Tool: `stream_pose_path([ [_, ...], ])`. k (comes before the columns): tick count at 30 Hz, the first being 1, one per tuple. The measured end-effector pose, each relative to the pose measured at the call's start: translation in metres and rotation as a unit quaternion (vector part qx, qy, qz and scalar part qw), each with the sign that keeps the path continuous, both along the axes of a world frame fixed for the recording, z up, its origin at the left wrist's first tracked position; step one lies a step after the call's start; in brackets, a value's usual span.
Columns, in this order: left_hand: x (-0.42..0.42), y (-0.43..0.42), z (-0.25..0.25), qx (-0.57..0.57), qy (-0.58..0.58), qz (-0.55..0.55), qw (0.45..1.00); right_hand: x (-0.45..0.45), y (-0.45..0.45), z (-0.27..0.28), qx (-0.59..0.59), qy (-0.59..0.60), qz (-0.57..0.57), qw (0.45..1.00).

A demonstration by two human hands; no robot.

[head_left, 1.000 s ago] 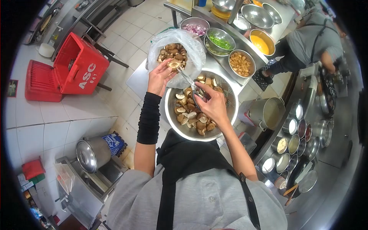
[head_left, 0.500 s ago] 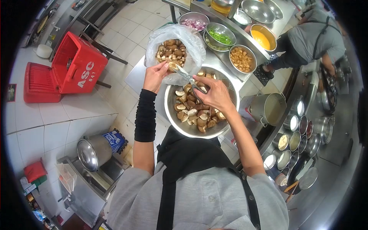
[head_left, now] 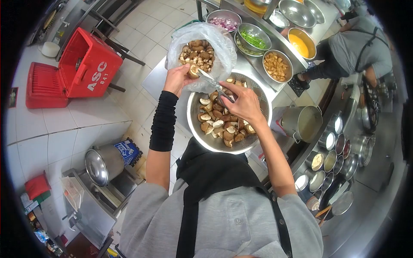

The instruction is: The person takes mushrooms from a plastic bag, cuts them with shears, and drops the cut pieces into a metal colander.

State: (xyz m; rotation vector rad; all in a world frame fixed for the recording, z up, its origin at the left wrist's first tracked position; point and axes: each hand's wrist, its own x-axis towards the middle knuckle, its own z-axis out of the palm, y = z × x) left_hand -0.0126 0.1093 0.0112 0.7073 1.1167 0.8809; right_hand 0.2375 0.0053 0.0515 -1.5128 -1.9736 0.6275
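At the colander's [head_left: 263, 96] eleven o'clock, by the plastic bag [head_left: 223, 50], the left hand [head_left: 175, 81] had its fingers pinched on a mushroom [head_left: 193, 71]; the right hand's [head_left: 244, 103] fingers gripped scissors [head_left: 211, 80], tips at the mushroom. Toward ten o'clock in view, a red box [head_left: 98, 65] read "ASC 841".

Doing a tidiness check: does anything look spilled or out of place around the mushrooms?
Nothing stands out: the mushrooms are in the colander, the plastic bag and the left hand, with no visible spill.
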Motion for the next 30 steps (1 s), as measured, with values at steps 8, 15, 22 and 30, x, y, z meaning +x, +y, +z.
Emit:
stream_pose_path([
  [8, -0.005, -0.009, 0.01, 0.069, -0.079, -0.09, 0.99, 0.005, 0.006, -0.002, 0.025, -0.028, 0.005, 0.999],
  [15, -0.017, 0.004, -0.005, 0.007, -0.067, -0.079, 0.995, 0.003, 0.018, -0.017, -0.082, 0.065, 0.004, 0.994],
  [22, -0.017, 0.012, -0.006, 0.021, 0.073, -0.015, 0.997, -0.002, 0.01, -0.025, -0.12, 0.169, -0.094, 0.974],
  [30, -0.004, -0.003, 0.013, 0.207, 0.191, -0.104, 0.954, -0.006, 0.0, -0.003, -0.08, 0.113, -0.11, 0.984],
])
